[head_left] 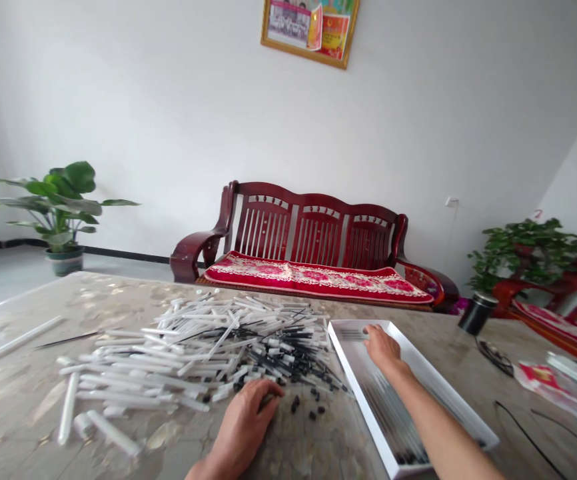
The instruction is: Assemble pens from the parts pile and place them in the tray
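Observation:
My left hand (249, 417) rests on the table at the near edge of a pile, its fingers curled together; whatever they hold, if anything, is hidden. Just right of it lie several small black caps (296, 404). Beyond it spreads a heap of white plastic tubes (133, 373), mixed with thin black rods (288, 363) and short black-and-white pieces. My right hand (382, 347) reaches into the far end of a shallow white box (353, 380), fingers bent down and closed. Slim translucent sticks with dark ends (383, 407) line the box. What the right fingers pinch cannot be made out.
Left on the patterned table (13, 413) lie a long white tube (16, 342) and a thin dark stick (68, 339). At right are a black canister (478, 313), cables (494, 357) and plastic packets (543, 380). A wooden sofa (313, 227) stands behind.

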Tool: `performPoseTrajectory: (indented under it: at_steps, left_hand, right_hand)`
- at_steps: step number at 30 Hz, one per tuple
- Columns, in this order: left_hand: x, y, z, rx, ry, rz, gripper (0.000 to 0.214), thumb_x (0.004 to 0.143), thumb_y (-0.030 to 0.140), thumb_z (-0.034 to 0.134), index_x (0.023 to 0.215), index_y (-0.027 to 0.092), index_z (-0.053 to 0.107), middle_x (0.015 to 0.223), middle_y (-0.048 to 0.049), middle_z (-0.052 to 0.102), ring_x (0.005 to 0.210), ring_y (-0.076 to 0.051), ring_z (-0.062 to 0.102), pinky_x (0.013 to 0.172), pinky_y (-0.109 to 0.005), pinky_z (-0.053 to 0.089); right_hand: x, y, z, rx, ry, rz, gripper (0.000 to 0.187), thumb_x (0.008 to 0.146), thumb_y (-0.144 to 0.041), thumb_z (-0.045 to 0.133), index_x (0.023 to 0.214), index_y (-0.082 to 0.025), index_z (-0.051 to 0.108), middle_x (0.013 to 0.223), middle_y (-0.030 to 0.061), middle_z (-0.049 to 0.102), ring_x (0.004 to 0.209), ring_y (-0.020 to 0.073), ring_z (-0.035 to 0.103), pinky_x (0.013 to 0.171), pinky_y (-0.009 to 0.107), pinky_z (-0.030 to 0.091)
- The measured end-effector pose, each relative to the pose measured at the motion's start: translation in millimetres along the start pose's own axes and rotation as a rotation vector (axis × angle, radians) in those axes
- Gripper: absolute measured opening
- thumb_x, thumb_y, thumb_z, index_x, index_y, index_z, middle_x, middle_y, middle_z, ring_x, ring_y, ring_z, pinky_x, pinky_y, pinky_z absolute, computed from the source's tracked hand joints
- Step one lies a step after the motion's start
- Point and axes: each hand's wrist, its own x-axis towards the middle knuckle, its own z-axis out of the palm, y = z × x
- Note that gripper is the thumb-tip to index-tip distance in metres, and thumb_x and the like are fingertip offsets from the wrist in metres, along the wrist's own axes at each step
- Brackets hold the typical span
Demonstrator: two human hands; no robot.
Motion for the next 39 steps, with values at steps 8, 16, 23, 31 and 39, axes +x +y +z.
performPoseTrajectory:
  at_steps: [8, 16, 23, 31, 39]
  left_hand:
    - [-10, 12, -0.1, 0.068, -0.057, 0.084, 0.023, 0.076, 0.014, 0.053, 0.083, 0.023, 0.072, 0.092, -0.0061, 0.073, 0.095, -0.022, 0.063, 0.086, -0.029, 0.045]
    - [-16, 5, 11.1, 0.074, -0.092, 0.194, 0.029, 0.076, 0.011, 0.051, 0.093, 0.021, 0.073, 0.102, -0.0096, 0.074, 0.1, -0.026, 0.063, 0.091, -0.036, 0.047]
    - [-10, -6, 18.3, -0.106, 0.02, 0.182, 0.045, 0.082, 0.015, 0.049, 0.122, 0.023, 0.066, 0.125, -0.0131, 0.067, 0.115, -0.033, 0.059, 0.103, -0.043, 0.044]
    - [-7, -16, 25.4, -0.107, 0.087, 0.299, 0.047, 0.086, 0.021, 0.048, 0.132, 0.019, 0.058, 0.129, -0.0136, 0.065, 0.122, -0.033, 0.055, 0.11, -0.048, 0.037]
    - [-5, -8, 16.0, -0.147, 0.051, 0.092, 0.037, 0.072, 0.011, 0.051, 0.103, 0.019, 0.071, 0.112, -0.0129, 0.072, 0.107, -0.03, 0.063, 0.098, -0.042, 0.046]
  right_hand:
    - [-37, -73, -34, 0.296, 0.075, -0.262, 0.019, 0.088, -0.023, 0.054, 0.099, -0.024, 0.069, 0.105, 0.0028, 0.072, 0.095, 0.0177, 0.065, 0.076, 0.024, 0.043]
    - [-106, -205, -41, 0.537, -0.143, -0.702, 0.017, 0.08, -0.021, 0.059, 0.084, -0.025, 0.075, 0.09, 0.0, 0.073, 0.087, 0.0157, 0.066, 0.079, 0.022, 0.044]
    - [-109, -268, -36, 0.346, -0.107, -0.695, 0.02, 0.082, -0.027, 0.061, 0.099, -0.027, 0.072, 0.105, 0.0013, 0.069, 0.096, 0.0168, 0.065, 0.078, 0.023, 0.043]
    - [-108, -290, -37, 0.134, -0.096, -0.722, 0.016, 0.08, -0.03, 0.065, 0.093, -0.024, 0.071, 0.106, 0.0055, 0.069, 0.091, 0.0198, 0.067, 0.073, 0.026, 0.044]
    - [-94, -234, -50, 0.262, -0.069, -0.6, 0.012, 0.086, -0.027, 0.059, 0.091, -0.026, 0.071, 0.097, 0.0038, 0.074, 0.09, 0.0196, 0.068, 0.073, 0.026, 0.042]
